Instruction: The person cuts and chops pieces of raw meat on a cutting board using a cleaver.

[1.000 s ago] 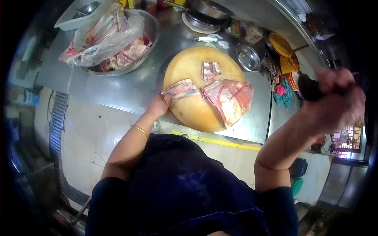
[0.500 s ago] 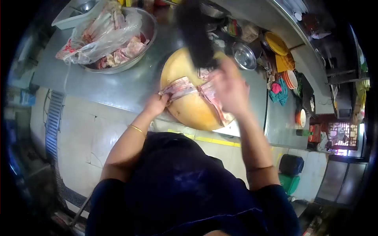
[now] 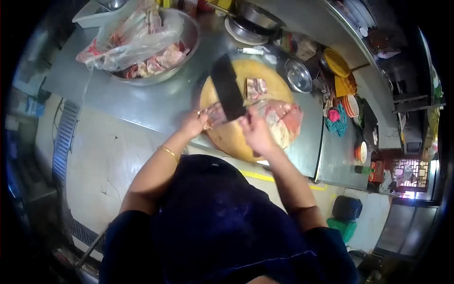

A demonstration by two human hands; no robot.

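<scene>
A round yellow chopping block (image 3: 231,142) sits on the counter in front of me. My right hand (image 3: 257,131) is closed around the handle end of a dark, broad-bladed cleaver (image 3: 227,87). Its blade lies across the left part of the block, over a strip of raw ribs (image 3: 215,115). My left hand (image 3: 195,124) grips that strip's left end; the blade hides part of it. A small cut rib piece (image 3: 256,88) rests near the block's middle. To the right of my right hand, a larger slab of raw meat (image 3: 283,120) reaches over the block's edge.
A big metal basin (image 3: 193,42) with raw meat and a plastic bag (image 3: 142,45) stands at back left. Behind the block are stacked metal pans (image 3: 253,26) and a glass-like bowl (image 3: 298,75). Orange-rimmed bowls (image 3: 350,105) and a teal cloth (image 3: 336,124) are on the right.
The cleaver has come down and left from its raised position, onto the strip in my left hand. My right hand moved left with it. The larger meat now lies farther right, apart from the strip.
</scene>
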